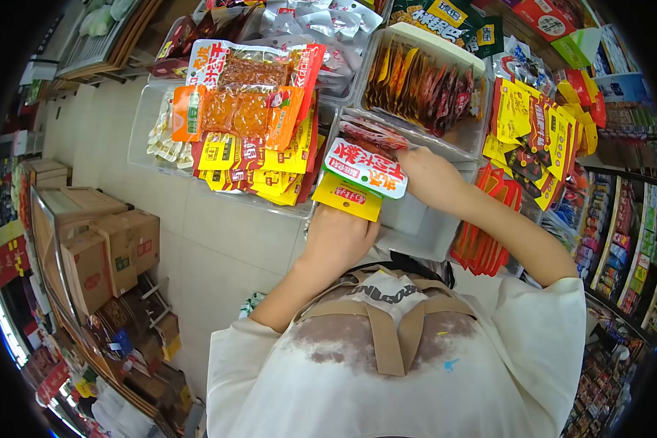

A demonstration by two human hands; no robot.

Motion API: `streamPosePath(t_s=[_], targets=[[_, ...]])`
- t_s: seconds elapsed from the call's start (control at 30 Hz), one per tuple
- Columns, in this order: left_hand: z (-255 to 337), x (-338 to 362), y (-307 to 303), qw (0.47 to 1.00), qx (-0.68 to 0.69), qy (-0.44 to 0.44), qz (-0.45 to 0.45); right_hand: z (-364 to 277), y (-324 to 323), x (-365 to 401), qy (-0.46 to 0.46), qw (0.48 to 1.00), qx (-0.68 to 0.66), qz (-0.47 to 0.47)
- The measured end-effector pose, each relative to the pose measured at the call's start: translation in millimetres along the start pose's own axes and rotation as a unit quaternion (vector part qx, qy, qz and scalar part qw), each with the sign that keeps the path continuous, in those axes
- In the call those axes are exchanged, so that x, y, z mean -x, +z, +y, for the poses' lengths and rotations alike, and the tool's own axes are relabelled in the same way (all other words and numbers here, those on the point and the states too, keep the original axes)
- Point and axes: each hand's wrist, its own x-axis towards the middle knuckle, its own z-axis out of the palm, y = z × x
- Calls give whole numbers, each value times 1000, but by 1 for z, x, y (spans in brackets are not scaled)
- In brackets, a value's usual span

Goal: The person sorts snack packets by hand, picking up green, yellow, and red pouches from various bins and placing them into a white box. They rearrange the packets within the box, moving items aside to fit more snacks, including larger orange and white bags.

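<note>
— What are the packets like?

— Flat, glossy plastic pouches with crinkled edges. The yellow packet (pixel 347 197) is a small rectangle with red print. The white packet (pixel 365 166) just beyond it is longer, tilted, with big red letters and a green corner.

— Where do they sit?

— In the middle of the scene, over the near left corner of a clear plastic bin (pixel 416 219) with smooth, see-through walls.

— And the hands?

— The left hand (pixel 336 237) comes up from the near side, its back to the camera. Its fingers are tucked under the yellow packet's near edge and closed on it. The right hand (pixel 429 177) reaches in from the right, fingers bent together and pinching the right end of the white packet. The two packets overlap.

— What lies around them?

— To the left, a loose pile of pouches (pixel 252 117) in orange, yellow and red fills another clear bin. Farther off, a bin of sachets (pixel 423 77) holds narrow dark red and orange ones standing on edge. Brown cardboard boxes (pixel 102 248) stand on the pale tiled floor (pixel 212 241) at the left.
</note>
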Motion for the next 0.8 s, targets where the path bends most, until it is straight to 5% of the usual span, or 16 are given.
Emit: streamPosePath(t_s=[0.07, 0.3, 0.4, 0.47, 0.6, 0.7, 0.8], targets=[[-1, 0, 0, 1000, 5, -2, -3, -4, 1, -4, 17, 996, -46, -69], [-1, 3, 2, 1000, 9, 2, -4, 8, 34, -7, 54, 990, -131, -27], [-2, 3, 2, 1000, 0, 13, 11, 22, 39, -13, -42, 991, -118, -40], [-2, 3, 2, 1000, -1, 12, 9, 15, 17, -10, 32, 982, -71, -174], [-2, 2, 0, 1000, 4, 9, -6, 2, -25, 6, 86, 981, -51, -165], [-3, 2, 0, 1000, -3, 10, -8, 6, -37, 14, 60, 997, -26, -31], [-1, 0, -1, 1000, -4, 18, -5, -5, -42, 16, 97, 985, -144, -20]])
